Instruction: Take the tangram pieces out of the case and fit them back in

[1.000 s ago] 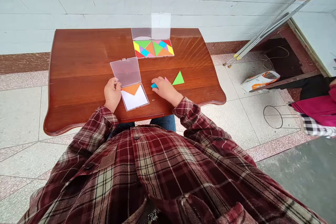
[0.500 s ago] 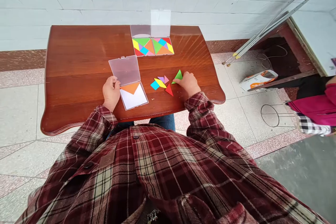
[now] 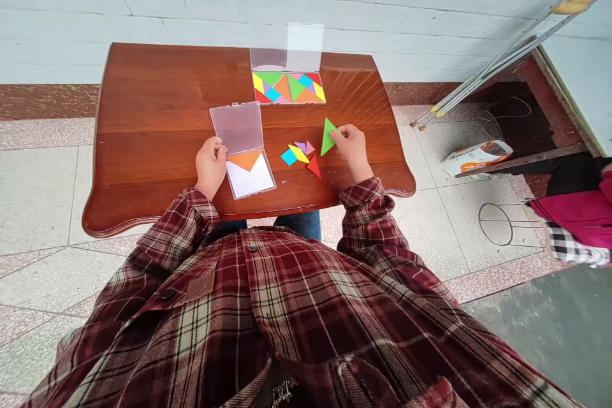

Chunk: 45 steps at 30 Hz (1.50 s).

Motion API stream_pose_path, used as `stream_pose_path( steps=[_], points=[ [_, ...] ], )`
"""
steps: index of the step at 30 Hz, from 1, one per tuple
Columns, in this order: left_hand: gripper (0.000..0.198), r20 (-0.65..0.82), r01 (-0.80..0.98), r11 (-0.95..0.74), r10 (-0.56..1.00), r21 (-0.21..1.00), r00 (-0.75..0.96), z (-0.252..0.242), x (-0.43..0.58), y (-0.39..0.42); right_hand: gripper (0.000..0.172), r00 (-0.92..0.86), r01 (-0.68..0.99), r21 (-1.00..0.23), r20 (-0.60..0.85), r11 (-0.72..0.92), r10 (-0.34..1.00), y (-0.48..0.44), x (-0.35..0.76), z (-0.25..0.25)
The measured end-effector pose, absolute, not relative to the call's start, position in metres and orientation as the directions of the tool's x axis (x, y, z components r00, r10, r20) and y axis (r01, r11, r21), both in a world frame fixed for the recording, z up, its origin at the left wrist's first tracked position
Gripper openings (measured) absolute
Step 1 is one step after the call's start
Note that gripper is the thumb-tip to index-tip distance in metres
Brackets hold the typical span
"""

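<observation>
My right hand (image 3: pixel 352 148) pinches the green triangle (image 3: pixel 327 135), tilted up off the wooden table (image 3: pixel 157 115). Just left of it lie loose pieces: a blue square (image 3: pixel 289 157), a yellow piece (image 3: pixel 299 153), a purple and pink piece (image 3: pixel 306 146) and a red triangle (image 3: pixel 314 167). My left hand (image 3: pixel 210 166) grips the left edge of an open clear case (image 3: pixel 250 174). The case's white tray holds one orange triangle (image 3: pixel 245 159). Its clear lid (image 3: pixel 237 127) lies flat behind it.
Two more open cases (image 3: pixel 289 87) filled with coloured pieces sit at the table's far edge by the tiled wall. Right of the table, on the floor, are a small box (image 3: pixel 475 157), metal poles (image 3: pixel 502 44) and another person's sleeve (image 3: pixel 574 229).
My right hand left the blue square, moved right to the green triangle and lifted it on edge. The small loose pieces it had covered now show. My left hand stayed on the case.
</observation>
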<state>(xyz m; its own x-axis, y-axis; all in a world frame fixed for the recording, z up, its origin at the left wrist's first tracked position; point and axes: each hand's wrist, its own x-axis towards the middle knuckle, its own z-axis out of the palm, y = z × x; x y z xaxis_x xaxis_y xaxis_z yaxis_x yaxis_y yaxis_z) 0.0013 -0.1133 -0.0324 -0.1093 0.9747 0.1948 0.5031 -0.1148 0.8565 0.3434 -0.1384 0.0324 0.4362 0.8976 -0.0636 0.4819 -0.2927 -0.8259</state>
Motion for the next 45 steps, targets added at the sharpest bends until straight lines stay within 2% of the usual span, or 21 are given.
stream_pose_path(
  steps=[2, 3, 6, 8, 12, 21, 27, 33, 40, 45],
  points=[
    [0.020, 0.195, 0.511, -0.112, 0.975, 0.853, -0.111, -0.032, 0.001, -0.113, 0.005, 0.325, 0.590, -0.786, 0.022, -0.185, 0.945, -0.143, 0.321, 0.046],
    [0.020, 0.194, 0.514, -0.109, 0.974, 0.851, -0.114, -0.032, 0.001, -0.113, 0.009, 0.236, 0.645, -0.754, 0.043, -0.123, 0.971, -0.146, 0.307, 0.051],
    [0.019, 0.190, 0.514, -0.101, 0.974, 0.852, -0.123, -0.031, 0.001, -0.114, 0.031, -0.051, 0.767, -0.641, -0.018, 0.028, 0.999, -0.156, 0.262, 0.064],
    [0.018, 0.186, 0.504, -0.102, 0.975, 0.857, -0.119, -0.030, 0.002, -0.114, 0.032, -0.156, 0.831, -0.550, -0.096, 0.078, 0.983, -0.162, 0.234, 0.066],
    [0.018, 0.177, 0.480, -0.102, 0.977, 0.871, -0.115, -0.029, 0.003, -0.115, 0.029, -0.203, 0.924, -0.364, -0.215, 0.114, 0.955, -0.167, 0.201, 0.063],
    [0.017, 0.178, 0.490, -0.094, 0.976, 0.866, -0.128, -0.027, 0.004, -0.115, 0.031, -0.229, 0.966, -0.183, -0.257, 0.185, 0.939, -0.163, 0.172, 0.063],
    [0.017, 0.179, 0.498, -0.093, 0.976, 0.862, -0.128, -0.026, 0.005, -0.116, 0.031, -0.285, 0.955, -0.166, -0.291, 0.245, 0.913, -0.162, 0.165, 0.047],
    [0.017, 0.183, 0.497, -0.097, 0.975, 0.862, -0.128, -0.026, 0.005, -0.116, 0.030, -0.325, 0.936, -0.222, -0.242, 0.274, 0.914, -0.187, 0.179, 0.043],
    [0.018, 0.174, 0.480, -0.088, 0.975, 0.873, -0.136, -0.026, 0.005, -0.116, 0.035, -0.209, 0.965, -0.210, -0.263, 0.156, 0.942, -0.194, 0.187, 0.041],
    [0.018, 0.170, 0.486, -0.084, 0.976, 0.870, -0.137, -0.024, 0.006, -0.116, 0.031, -0.211, 0.965, -0.212, -0.265, 0.157, 0.941, -0.189, 0.190, 0.042]
  ],
)
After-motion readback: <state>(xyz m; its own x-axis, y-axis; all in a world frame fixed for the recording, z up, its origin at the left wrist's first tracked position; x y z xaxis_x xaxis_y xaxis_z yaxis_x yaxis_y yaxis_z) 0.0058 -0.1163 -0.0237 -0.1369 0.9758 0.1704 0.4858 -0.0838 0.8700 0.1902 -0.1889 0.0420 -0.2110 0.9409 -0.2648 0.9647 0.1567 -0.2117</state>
